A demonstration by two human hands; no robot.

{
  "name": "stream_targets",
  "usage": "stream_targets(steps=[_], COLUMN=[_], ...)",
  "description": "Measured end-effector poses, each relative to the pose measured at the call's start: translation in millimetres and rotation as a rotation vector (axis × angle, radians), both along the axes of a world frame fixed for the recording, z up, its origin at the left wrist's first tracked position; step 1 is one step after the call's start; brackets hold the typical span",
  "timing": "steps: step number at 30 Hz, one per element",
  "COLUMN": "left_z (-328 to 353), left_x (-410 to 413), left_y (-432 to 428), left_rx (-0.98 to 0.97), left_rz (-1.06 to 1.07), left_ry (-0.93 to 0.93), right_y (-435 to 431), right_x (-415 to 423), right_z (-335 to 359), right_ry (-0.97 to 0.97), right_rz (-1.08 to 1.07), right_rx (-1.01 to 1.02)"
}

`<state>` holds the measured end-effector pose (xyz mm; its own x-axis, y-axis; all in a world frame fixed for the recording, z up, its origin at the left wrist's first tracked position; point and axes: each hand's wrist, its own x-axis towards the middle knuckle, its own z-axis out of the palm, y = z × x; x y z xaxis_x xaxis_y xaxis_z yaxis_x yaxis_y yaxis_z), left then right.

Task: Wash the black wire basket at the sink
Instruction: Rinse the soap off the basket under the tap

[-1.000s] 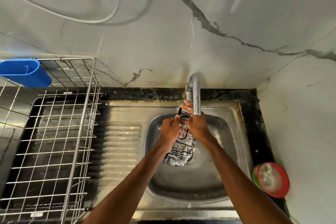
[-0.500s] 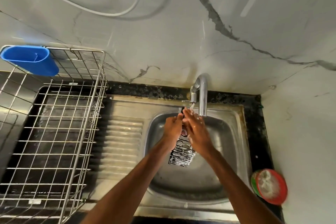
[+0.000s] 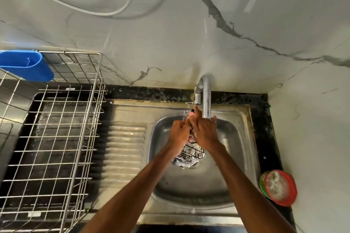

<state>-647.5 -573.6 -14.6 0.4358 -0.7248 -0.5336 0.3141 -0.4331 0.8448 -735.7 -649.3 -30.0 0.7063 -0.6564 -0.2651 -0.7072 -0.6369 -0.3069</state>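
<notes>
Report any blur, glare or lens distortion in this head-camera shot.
Head view: motion blur smears the red-rimmed tub and the white hose on the wall. Head view: a bright highlight runs down the faucet. Head view: the wide lens bows the drying rack wires. Head view: the black wire basket, between the left hand and right hand, is sharp enough to read.

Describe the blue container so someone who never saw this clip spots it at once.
Start at the steel sink; left of its ribbed drainboard stands a large wire dish rack. At the rack's far left corner, near the wall, sits the blue container. It is the only blue, solid plastic thing among bare metal wire.
</notes>
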Motion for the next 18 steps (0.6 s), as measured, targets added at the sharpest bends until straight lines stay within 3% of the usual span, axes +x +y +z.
stream_targets(steps=[2,3,5,7,9,12,15,18], left_z=[0.5,-0.6,-6.4,-6.1,-6.2,-4.7,-7.7,-10.2], left_x=[-1.5,-0.8,1.2,2.7,3.0,7.6,10.4,14.8], left_y=[3.0,4.3,6.9,6.9,5.3,1.0,-1.7,-0.9], left_rx=[0.010,0.003,-0.002,0.000,-0.006,-0.002,0.025,0.043], left_rz=[-0.037,-0.053,-0.076,-0.060,-0.027,0.064,0.151,0.233], left_ry=[-0.049,-0.061,-0.081,-0.094,-0.087,-0.046,0.011,0.084], right_y=[-20.5,-28.5,-39.2,-42.1,-33.0,-10.5,21.9,56.5], right_x=[5.0,6.5,4.8,5.8,6.9,4.7,-5.5,-27.3], right_z=[-3.0,-5.6,-12.3,-21.6,-13.9,-1.2,-1.0,5.3], right_ry=[0.235,0.212,-0.017,-0.151,-0.111,-0.094,-0.125,-0.232], right_rz=[-0.020,-0.118,-0.416,-0.512,-0.580,-0.349,-0.081,0.012], right_rx=[0.059,0.153,0.409,0.502,0.430,0.172,0.145,0.125])
